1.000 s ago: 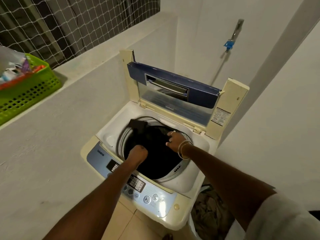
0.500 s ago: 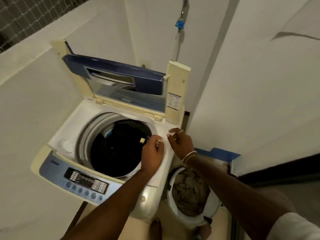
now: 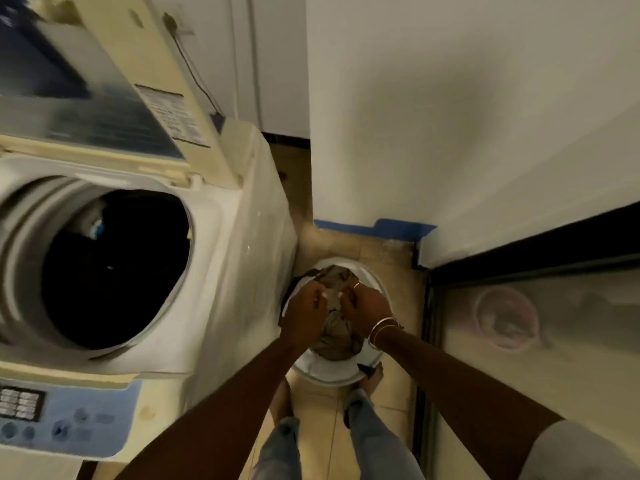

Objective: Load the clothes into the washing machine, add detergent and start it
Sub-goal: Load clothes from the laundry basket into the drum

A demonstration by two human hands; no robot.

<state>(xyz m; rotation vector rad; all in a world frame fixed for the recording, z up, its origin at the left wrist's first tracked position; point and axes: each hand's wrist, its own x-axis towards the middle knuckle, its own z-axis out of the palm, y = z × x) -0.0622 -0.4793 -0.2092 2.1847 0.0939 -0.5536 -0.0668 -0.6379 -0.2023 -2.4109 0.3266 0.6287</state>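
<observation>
Both hands reach down into a round white tub (image 3: 341, 374) on the tiled floor beside the washer (image 3: 221, 271). The left hand (image 3: 304, 315) and right hand (image 3: 363, 306) each have fingers curled into the crumpled brown-grey clothes (image 3: 334, 332) heaped in it, though whether either grip has closed on the fabric I cannot tell. The washer's lid (image 3: 86, 109) stands raised, its circular drum (image 3: 114, 268) dark inside with a smooth pale rim.

- No text can be read: motion blur smears the whole view.
- The white sticker (image 3: 173, 116) on the washing machine (image 3: 239, 271) lid frame carries printed lines, all illegible.
- The control panel (image 3: 65, 417) buttons show no readable markings.
</observation>
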